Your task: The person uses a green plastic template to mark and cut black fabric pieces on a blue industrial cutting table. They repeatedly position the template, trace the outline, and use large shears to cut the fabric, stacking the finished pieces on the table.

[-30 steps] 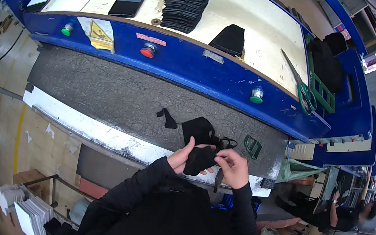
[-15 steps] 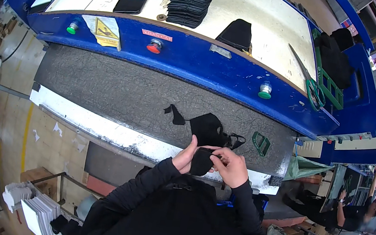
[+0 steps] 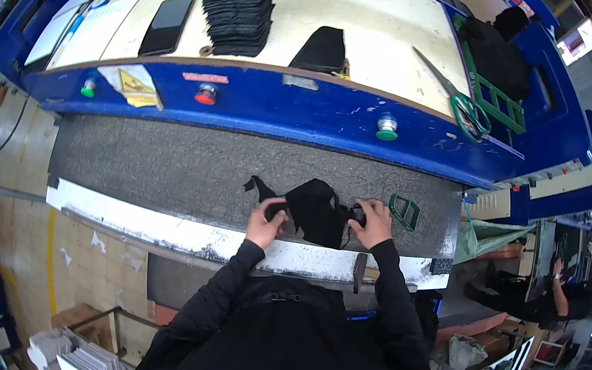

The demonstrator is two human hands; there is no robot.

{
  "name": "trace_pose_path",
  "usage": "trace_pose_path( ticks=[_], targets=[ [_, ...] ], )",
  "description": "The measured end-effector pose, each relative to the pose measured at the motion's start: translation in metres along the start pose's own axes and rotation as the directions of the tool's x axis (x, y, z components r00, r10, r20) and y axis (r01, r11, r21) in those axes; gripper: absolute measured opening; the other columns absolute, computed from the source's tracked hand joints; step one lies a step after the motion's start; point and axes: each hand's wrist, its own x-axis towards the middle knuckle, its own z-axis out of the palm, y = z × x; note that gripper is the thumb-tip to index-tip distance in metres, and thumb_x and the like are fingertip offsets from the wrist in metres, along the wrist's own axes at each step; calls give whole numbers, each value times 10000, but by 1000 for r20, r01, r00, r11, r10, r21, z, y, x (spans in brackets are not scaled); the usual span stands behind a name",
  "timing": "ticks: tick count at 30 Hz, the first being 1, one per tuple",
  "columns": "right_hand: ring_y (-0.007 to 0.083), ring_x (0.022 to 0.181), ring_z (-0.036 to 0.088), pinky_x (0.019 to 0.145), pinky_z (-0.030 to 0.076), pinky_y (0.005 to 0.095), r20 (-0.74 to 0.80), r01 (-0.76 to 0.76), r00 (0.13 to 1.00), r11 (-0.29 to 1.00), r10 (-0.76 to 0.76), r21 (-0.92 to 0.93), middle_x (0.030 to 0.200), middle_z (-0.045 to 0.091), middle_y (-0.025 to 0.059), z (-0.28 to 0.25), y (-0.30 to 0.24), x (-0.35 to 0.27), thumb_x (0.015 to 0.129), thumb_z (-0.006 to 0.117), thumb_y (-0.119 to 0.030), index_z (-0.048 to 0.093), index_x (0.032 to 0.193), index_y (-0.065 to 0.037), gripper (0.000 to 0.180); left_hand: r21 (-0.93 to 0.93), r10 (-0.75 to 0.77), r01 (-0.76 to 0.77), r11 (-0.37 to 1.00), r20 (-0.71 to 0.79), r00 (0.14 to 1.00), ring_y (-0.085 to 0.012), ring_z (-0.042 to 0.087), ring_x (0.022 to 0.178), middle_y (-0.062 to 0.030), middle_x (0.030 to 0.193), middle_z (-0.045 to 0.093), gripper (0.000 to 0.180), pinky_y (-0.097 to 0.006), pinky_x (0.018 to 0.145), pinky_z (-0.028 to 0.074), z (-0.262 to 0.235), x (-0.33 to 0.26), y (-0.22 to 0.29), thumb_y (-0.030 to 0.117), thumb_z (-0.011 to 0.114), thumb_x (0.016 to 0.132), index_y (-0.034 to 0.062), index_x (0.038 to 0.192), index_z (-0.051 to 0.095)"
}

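Note:
A black fabric piece (image 3: 318,215) lies on the dark grey scored work surface in front of me. My left hand (image 3: 266,223) is at its left side, thumb and fingers curled round a small dark bit of cloth. A narrow black scrap (image 3: 258,185) lies just beyond that hand. On the other side, my right hand (image 3: 374,225) has its thumb and fingers closed on thin black scraps (image 3: 355,213) at the fabric's right edge. Beside my right hand rests a green cutting die (image 3: 403,213).
Behind the work surface runs a blue machine beam (image 3: 247,101) with push buttons. Its pale top bears a stack of black pieces (image 3: 235,4), a phone (image 3: 166,25), a black cut piece (image 3: 321,49) and green-handled scissors (image 3: 467,115). Another person (image 3: 571,291) works at far right.
The dark piece that both hands held close to me is out of that grip. My hands have moved forward and apart, to either side of the fabric. The view has shifted.

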Motion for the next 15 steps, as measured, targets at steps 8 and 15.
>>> trace_pose_path(
  ticks=[8, 15],
  targets=[
    [325, 1040, 566, 866, 400, 467, -131, -64, 990, 993, 51, -100, 1044, 615, 105, 20, 37, 9, 722, 722, -104, 633, 958, -106, 252, 722, 391, -300, 624, 43, 919, -367, 683, 1014, -89, 1182, 653, 384, -484, 819, 569, 26, 41, 18, 197, 775, 848, 172, 1206, 637],
    [345, 1204, 529, 951, 405, 509, 288, -187, 866, 799, 409, -571, 1205, 597, 126, -23, 1, -1, 741, 759, -170, 644, 1130, -102, 412, 708, 266, -246, 662, 84, 960, -380, 679, 1038, -153, 1108, 707, 374, -466, 856, 553, 25, 48, 30, 132, 776, 832, 138, 1187, 656]
  ],
)
